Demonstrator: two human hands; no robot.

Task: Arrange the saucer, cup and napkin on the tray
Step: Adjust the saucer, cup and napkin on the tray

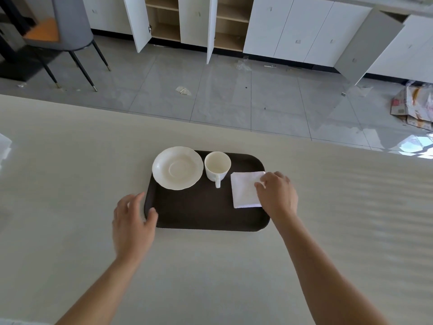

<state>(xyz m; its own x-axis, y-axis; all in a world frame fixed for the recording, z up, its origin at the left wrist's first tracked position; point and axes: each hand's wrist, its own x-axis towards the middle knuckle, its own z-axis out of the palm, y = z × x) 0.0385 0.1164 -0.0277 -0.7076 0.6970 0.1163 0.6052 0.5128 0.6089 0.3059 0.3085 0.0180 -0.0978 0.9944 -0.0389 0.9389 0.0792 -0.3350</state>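
Resting on the pale table (70, 172), the dark tray (201, 214) carries the saucer (177, 168) at its far left corner, the empty cup (217, 165) just beside it, and the folded white napkin (244, 190) at the right. The right hand (276, 194) lies on the napkin's right edge, fingers curled loosely over the cloth — the left hand (132, 221) is spread open at the tray's near left corner, thumb touching the rim.

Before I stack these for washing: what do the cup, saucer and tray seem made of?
Cup and saucer: likely glazed ceramic, cream with a soft sheen; the saucer rim is scalloped. Tray: probably matte dark brown plastic, with rounded moulded corners and a raised lip.
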